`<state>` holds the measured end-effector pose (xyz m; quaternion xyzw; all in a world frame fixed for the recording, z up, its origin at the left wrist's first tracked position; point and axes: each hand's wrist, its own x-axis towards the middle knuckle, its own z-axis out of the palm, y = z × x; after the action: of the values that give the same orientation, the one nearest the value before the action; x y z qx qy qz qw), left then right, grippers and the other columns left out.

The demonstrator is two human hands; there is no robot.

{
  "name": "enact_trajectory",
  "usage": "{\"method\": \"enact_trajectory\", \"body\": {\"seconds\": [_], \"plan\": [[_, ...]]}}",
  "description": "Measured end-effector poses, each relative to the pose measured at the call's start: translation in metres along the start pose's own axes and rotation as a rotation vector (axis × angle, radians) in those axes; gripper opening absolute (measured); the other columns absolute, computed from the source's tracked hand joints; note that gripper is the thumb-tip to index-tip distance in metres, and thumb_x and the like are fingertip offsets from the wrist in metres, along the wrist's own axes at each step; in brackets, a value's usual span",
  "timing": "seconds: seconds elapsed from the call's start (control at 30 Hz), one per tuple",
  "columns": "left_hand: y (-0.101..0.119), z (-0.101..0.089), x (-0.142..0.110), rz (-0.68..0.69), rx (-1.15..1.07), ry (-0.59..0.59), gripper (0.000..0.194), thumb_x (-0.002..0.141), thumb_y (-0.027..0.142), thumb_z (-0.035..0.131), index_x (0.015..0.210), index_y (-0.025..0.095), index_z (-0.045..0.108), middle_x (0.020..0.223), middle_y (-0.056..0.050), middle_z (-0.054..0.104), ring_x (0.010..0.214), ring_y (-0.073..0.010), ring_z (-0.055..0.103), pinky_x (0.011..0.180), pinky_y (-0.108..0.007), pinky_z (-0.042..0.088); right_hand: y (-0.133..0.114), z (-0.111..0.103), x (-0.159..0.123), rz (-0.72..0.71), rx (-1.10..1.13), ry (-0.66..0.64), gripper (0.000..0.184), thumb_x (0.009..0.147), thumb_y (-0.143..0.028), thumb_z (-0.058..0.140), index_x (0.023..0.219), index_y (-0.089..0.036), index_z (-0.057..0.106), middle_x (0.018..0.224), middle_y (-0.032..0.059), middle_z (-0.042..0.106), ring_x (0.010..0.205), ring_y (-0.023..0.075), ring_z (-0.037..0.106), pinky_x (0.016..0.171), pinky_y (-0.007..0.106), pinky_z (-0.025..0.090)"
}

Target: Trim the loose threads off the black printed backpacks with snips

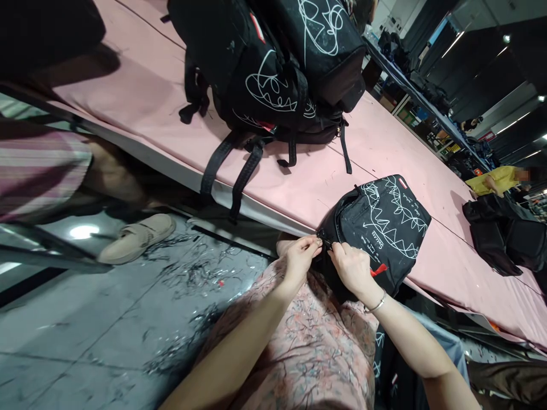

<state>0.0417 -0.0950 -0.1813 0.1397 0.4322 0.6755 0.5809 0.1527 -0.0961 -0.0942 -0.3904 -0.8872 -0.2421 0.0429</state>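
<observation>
pinching edge of black backpack, both hands; bulky bags near it on pink table

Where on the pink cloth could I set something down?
Free: cloth between the near bag and the black bags at right; also between the pile and the dark object at upper left. Crowded: the pile, and the near bag's edge, where left hand and right hand nearly meet.

The backpack looks like matt cloth, the desk cover smooth fabric, the bracelet shiny metal, the floor glossy.
</observation>
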Motion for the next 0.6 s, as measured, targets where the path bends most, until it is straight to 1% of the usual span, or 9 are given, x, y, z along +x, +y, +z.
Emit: {"method": "enact_trajectory", "body": {"seconds": [0.1,0.2,0.27,0.33,0.4,0.5,0.53,0.6], "plan": [[0.001,0.001,-0.001,-0.005,0.000,0.008,0.029,0.056,0.032,0.072,0.072,0.010,0.063,0.088,-0.005,0.056,0.080,-0.0100,0.055,0.077,-0.023,0.050,0.001,0.001,0.000,-0.006,-0.013,0.031,0.014,0.091,-0.023,0.044,0.078,-0.018,0.047,0.064,-0.0003,0.050,0.053,0.0129,0.047,0.050,0.027,0.021],[0.004,0.002,-0.004,0.012,0.017,0.029,0.025,0.054,0.030,0.073,0.067,0.010,0.064,0.094,-0.005,0.056,0.081,-0.0099,0.055,0.074,-0.020,0.050,0.001,0.004,0.000,-0.018,-0.024,0.020,0.014,0.090,-0.021,0.044,0.077,-0.017,0.046,0.064,0.0001,0.049,0.052,0.0130,0.046,0.050,0.028,0.019],[0.006,0.003,-0.004,0.019,0.022,0.045,0.025,0.052,0.029,0.074,0.064,0.010,0.064,0.097,-0.006,0.055,0.083,-0.0108,0.055,0.073,-0.020,0.050,0.001,0.007,0.000,-0.033,-0.025,0.015,0.015,0.091,-0.021,0.043,0.076,-0.017,0.045,0.063,0.0002,0.048,0.052,0.0132,0.046,0.050,0.028,0.018],[0.007,0.002,-0.004,0.008,0.009,0.050,0.027,0.051,0.030,0.074,0.066,0.010,0.063,0.099,-0.006,0.055,0.084,-0.0120,0.056,0.076,-0.024,0.051,0.001,0.011,0.000,-0.049,-0.013,0.028,0.016,0.091,-0.021,0.042,0.077,-0.017,0.046,0.063,0.0001,0.049,0.052,0.0131,0.045,0.050,0.028,0.018],[0.008,-0.002,-0.003,-0.026,-0.022,0.043,0.033,0.053,0.034,0.074,0.072,0.010,0.062,0.095,-0.006,0.056,0.084,-0.0135,0.057,0.080,-0.029,0.051,0.002,0.014,-0.001,-0.052,0.019,0.065,0.017,0.092,-0.022,0.042,0.076,-0.017,0.048,0.062,-0.0001,0.049,0.051,0.0126,0.045,0.049,0.028,0.019],[0.005,-0.012,-0.004,-0.075,-0.062,0.041,0.040,0.056,0.038,0.072,0.079,0.009,0.058,0.087,-0.006,0.057,0.086,-0.0160,0.059,0.084,-0.034,0.050,0.004,0.011,-0.008,-0.029,0.134,0.138,0.020,0.092,-0.027,0.044,0.075,-0.018,0.051,0.060,-0.0007,0.049,0.050,0.0117,0.045,0.048,0.028,0.023],[0.004,-0.016,-0.004,-0.078,-0.067,0.048,0.041,0.055,0.037,0.072,0.080,0.009,0.056,0.087,-0.006,0.057,0.087,-0.0163,0.060,0.084,-0.034,0.050,0.004,0.007,-0.012,-0.021,0.201,0.159,0.020,0.092,-0.029,0.045,0.078,-0.017,0.053,0.060,-0.0009,0.050,0.051,0.0113,0.046,0.048,0.027,0.025],[0.004,-0.023,-0.006,-0.057,-0.046,0.062,0.043,0.055,0.037,0.072,0.084,0.011,0.052,0.092,-0.005,0.057,0.088,-0.0147,0.060,0.084,-0.029,0.049,0.005,-0.001,-0.024,0.010,0.395,0.205,0.016,0.090,-0.031,0.048,0.087,-0.017,0.055,0.068,-0.0005,0.057,0.058,0.0099,0.051,0.052,0.024,0.033]]}}
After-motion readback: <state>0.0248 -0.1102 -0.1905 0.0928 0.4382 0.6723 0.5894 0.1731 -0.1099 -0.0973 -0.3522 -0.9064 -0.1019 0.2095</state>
